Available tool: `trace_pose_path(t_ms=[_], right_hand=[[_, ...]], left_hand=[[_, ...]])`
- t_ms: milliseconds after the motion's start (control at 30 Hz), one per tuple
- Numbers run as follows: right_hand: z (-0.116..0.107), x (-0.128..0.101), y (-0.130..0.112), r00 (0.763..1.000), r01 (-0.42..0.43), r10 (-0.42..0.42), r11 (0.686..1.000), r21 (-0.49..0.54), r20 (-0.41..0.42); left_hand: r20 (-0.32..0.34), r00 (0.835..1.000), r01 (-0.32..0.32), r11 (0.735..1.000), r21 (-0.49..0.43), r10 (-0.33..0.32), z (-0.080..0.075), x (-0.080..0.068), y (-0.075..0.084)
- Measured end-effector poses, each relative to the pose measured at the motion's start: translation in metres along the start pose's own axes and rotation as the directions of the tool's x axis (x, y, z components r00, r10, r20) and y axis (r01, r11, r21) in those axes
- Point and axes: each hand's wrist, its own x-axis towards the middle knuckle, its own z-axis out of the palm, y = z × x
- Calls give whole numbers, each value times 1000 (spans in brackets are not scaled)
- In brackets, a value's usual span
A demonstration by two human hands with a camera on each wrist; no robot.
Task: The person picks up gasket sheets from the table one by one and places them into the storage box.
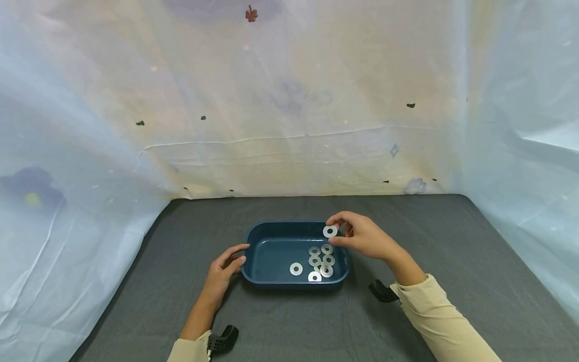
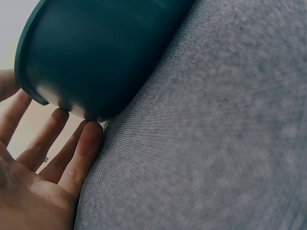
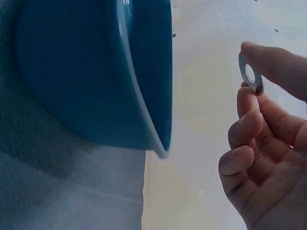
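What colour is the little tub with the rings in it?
The tub is dark teal blue. The head view shows it best.

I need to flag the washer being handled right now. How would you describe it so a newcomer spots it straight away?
Start at the dark blue tray in the middle of the grey cloth-covered table. At its far right corner the right hand pinches one flat silver washer in its fingertips. Unlike the loose washers lying on the tray floor, it is held up above the rim.
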Motion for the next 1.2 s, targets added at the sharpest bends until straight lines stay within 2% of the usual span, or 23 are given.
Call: trace_pose_path(t_ms=[733,1200], right_hand=[[36,25,-8,995,49,-50,999,3,90],[37,19,-10,995,18,-15,999,-29,101]], left_hand=[[-7,1000,-24,1000,-7,24,-1,2,-2],[-5,1000,-12,1000,-11,12,-2,2,-2]])
